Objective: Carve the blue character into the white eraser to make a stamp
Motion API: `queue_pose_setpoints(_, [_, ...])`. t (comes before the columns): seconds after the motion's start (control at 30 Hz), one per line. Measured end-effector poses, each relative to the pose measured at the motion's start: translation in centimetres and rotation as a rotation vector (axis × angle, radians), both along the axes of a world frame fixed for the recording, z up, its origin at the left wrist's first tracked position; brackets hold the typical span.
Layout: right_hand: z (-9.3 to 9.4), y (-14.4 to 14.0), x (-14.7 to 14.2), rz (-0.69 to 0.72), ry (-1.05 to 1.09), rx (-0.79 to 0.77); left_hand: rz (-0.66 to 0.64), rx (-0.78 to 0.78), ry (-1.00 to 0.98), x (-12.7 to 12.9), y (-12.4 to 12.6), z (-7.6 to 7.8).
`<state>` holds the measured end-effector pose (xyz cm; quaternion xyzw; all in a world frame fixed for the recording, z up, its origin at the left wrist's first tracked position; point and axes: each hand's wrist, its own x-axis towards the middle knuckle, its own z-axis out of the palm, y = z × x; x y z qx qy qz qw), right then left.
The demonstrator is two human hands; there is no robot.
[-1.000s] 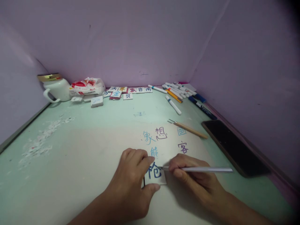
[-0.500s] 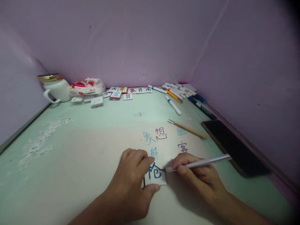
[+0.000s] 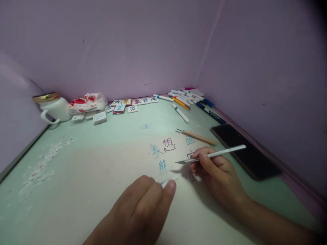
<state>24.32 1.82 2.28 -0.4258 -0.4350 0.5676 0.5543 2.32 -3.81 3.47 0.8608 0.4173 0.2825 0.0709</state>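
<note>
My right hand (image 3: 217,170) grips a thin silver metal craft knife (image 3: 212,155) in a pen hold, blade tip pointing left, lifted just above the pale green worktop (image 3: 84,163). My left hand (image 3: 143,211) is curled with fingers down, covering a small white square tile (image 3: 165,182); only a sliver of its white edge shows at my fingertips, so its face is hidden. It sits just left of my right hand, below the knife tip.

Blue and dark handwritten characters (image 3: 163,149) are inked on the worktop just beyond both hands. A wooden-handled carving tool (image 3: 198,136) lies past my right hand, and a black phone (image 3: 244,149) to its right. Far ahead: a row of white character tiles (image 3: 133,102), scattered marker pens (image 3: 186,97), and a white jug with a gold lid (image 3: 52,107) off to the left.
</note>
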Motion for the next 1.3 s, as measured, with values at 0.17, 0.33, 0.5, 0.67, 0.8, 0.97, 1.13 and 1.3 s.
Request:
queue_pose_setpoints(0.17, [-0.2, 0.0, 0.1, 0.006, -0.005, -0.006, -0.081, 0.426, 0.204, 0.8, 1.3, 0.1])
queue_pose_setpoints(0.33, [-0.5, 0.0, 0.2, 0.038, 0.005, -0.011, 0.033, 0.232, 0.097, 1.5, 1.6, -0.3])
queue_pose_setpoints(0.5, [-0.6, 0.0, 0.2, 0.043, -0.014, -0.003, 0.069, -0.088, 0.066, 1.3, 1.8, -0.6])
queue_pose_setpoints(0.67, [-0.6, -0.1, 0.4, 0.071, -0.074, 0.006, 0.144, -0.116, 0.081, 1.4, 1.4, -0.5])
queue_pose_setpoints(0.8, [-0.5, -0.2, 0.5, 0.097, -0.133, 0.025, 0.143, -0.124, 0.057, 1.5, 1.3, -0.6])
queue_pose_setpoints(0.97, [-0.2, -0.5, 0.5, 0.166, -0.311, 0.113, 0.149, -0.149, 0.036, 1.7, 1.4, -0.7])
queue_pose_setpoints(1.13, [-0.1, -0.5, 0.4, 0.233, -0.393, 0.172, 0.166, -0.171, 0.038, 1.8, 1.4, -0.7])
queue_pose_setpoints(1.3, [0.0, -0.5, 0.5, 0.232, -0.424, 0.176, 0.182, -0.191, 0.040, 1.9, 1.3, -0.5])
